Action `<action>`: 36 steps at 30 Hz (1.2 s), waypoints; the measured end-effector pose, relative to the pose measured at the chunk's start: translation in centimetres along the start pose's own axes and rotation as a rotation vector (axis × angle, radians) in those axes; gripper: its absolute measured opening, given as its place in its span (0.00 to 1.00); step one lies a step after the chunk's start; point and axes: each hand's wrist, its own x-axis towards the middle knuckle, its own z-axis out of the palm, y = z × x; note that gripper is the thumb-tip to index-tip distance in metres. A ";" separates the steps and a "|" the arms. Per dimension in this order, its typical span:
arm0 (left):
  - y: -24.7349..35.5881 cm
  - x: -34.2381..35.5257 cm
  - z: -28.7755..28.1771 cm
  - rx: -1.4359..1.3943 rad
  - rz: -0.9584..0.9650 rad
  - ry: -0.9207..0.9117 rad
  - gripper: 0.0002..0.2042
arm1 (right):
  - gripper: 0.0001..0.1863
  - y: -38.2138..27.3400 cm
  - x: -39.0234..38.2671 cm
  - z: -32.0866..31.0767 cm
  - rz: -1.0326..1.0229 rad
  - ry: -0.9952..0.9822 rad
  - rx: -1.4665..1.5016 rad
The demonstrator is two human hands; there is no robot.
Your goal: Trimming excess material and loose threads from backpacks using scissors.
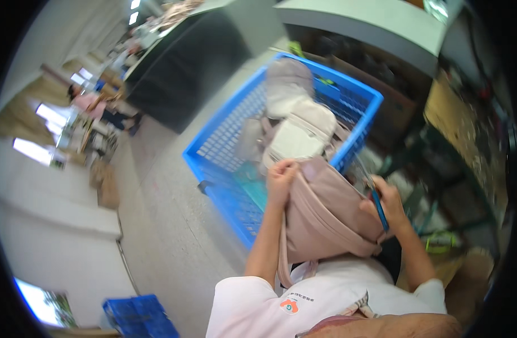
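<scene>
Adjoining the white shirt [320, 293], a matte dusty-pink bag [320, 225] with curved seams is pinched at its upper edge by the fingers of the left hand [282, 179]. A blue-handled tool [377, 209] is gripped by the fingers of the right hand [390, 200]. Beyond, white pouches [299, 135] are contained in a blue crate [348, 85].

Wears a white T-shirt [337, 290]; sleeves short, plain, loose at the hem. Small round orange-red emblem [289, 306] on the front, with a short line of dark lettering [301, 297] just beside it. Left forearm [265, 248] and right forearm [417, 256] bare; both hands [282, 179] bare too.
</scene>
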 end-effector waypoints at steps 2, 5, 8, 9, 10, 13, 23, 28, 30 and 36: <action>0.6 -0.6 0.5 -0.008 -0.051 -0.055 0.05 | 0.25 0.0 -0.9 0.6 0.083 -0.020 0.055; 1.8 -1.4 0.8 -0.046 -0.095 -0.112 0.06 | 0.21 -0.1 -2.4 1.9 0.094 -0.046 0.219; 2.5 -2.4 0.7 0.032 -0.049 -0.108 0.06 | 0.19 0.1 -3.3 2.3 0.133 -0.080 0.202; 2.6 -2.6 0.6 0.030 -0.038 -0.107 0.06 | 0.18 0.2 -3.4 2.4 0.150 -0.086 0.222; 2.7 -2.9 0.5 0.021 -0.018 -0.102 0.06 | 0.18 0.3 -3.6 2.5 0.180 -0.072 0.229; 2.8 -3.4 0.2 0.008 -0.086 -0.099 0.06 | 0.18 0.7 -3.6 3.0 0.152 -0.092 0.261; 3.3 -4.2 0.2 0.026 -0.060 -0.077 0.07 | 0.15 0.7 -4.1 3.4 0.166 -0.083 0.157; 3.5 -4.8 0.0 0.058 -0.033 -0.067 0.06 | 0.13 0.4 -4.4 3.9 0.137 -0.110 0.148; 3.6 -5.1 -0.3 0.048 -0.025 -0.060 0.06 | 0.13 0.4 -4.5 4.3 0.129 -0.117 0.134; 3.4 -6.3 -0.8 0.015 0.002 -0.045 0.06 | 0.11 0.2 -5.2 5.2 0.135 -0.095 0.127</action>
